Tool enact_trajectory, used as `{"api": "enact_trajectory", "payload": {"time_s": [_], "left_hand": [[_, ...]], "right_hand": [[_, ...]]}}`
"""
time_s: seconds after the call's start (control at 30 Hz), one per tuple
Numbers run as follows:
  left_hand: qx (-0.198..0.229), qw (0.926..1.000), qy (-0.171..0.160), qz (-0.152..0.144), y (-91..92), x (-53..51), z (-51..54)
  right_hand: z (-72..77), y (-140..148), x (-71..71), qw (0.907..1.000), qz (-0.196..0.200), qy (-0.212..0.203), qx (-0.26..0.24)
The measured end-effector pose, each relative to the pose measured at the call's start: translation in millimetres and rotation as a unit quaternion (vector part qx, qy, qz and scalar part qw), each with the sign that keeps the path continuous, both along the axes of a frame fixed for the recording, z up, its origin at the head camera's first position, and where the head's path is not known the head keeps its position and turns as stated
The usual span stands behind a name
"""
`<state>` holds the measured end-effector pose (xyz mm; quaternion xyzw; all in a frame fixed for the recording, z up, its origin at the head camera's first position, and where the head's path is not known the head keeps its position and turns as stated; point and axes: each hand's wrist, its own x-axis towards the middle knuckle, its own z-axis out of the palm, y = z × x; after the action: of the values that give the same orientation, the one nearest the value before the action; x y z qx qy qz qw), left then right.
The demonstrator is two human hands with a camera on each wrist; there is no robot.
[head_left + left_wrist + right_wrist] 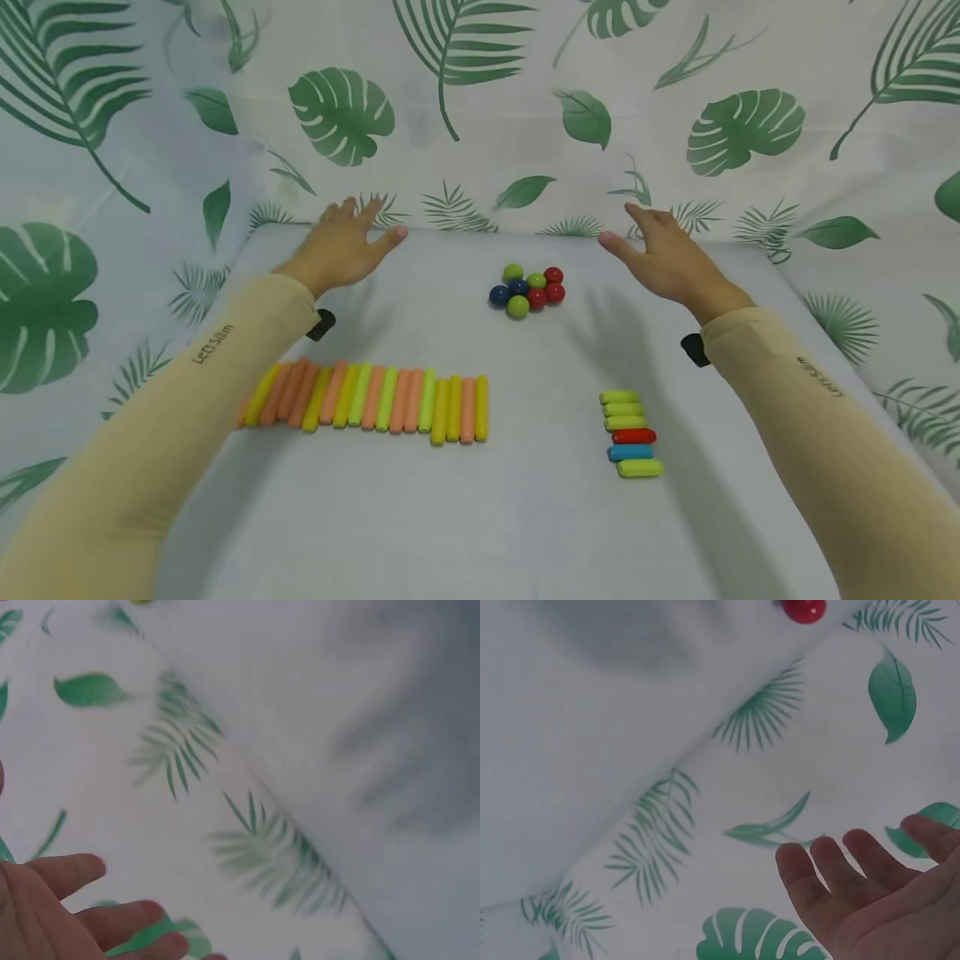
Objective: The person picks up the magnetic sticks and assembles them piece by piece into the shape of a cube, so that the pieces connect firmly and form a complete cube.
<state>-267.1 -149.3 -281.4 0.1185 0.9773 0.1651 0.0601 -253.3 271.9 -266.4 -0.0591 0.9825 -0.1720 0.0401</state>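
My left hand (341, 250) is held over the far left of the table, fingers spread and holding nothing. Over the far right, my right hand (671, 258) is likewise spread and bare. Between them on the table sits a cluster of small shiny balls: red (554, 292), dark blue (499, 295) and green (517, 307). The right wrist view catches one red ball (804, 609) at its top edge. Nearer than the left hand lies a row of orange, yellow and lime sticks (401, 400), its left end partly covered by the left sleeve.
At the right, a short column of sticks holds several lime ones (640, 468), one red (633, 436) and one blue (630, 452). The white table (525, 517) meets a leaf-printed cloth (465, 167) at the back and sides. Both forearms wear beige sleeves (180, 400).
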Motion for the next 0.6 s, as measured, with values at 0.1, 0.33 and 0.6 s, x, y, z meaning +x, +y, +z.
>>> {"api": "enact_trajectory", "payload": {"time_s": [0.1,0.33,0.6], "left_hand": [[0.041,0.9989,-0.008,-0.021,15.2,5.3,-3.9],[0.114,0.9886,-0.081,-0.055,60.1,19.2,-22.2],[0.016,0.9834,-0.138,-0.117,102.2,44.3,-56.6]], "right_hand": [[-3.2,-15.1,-0.9,0.9995,0.019,-0.022,-0.014],[-20.2,-42.3,-4.4,0.9948,0.073,-0.064,-0.032],[-50.7,-70.8,-11.9,0.9900,0.127,-0.059,0.019]]}}
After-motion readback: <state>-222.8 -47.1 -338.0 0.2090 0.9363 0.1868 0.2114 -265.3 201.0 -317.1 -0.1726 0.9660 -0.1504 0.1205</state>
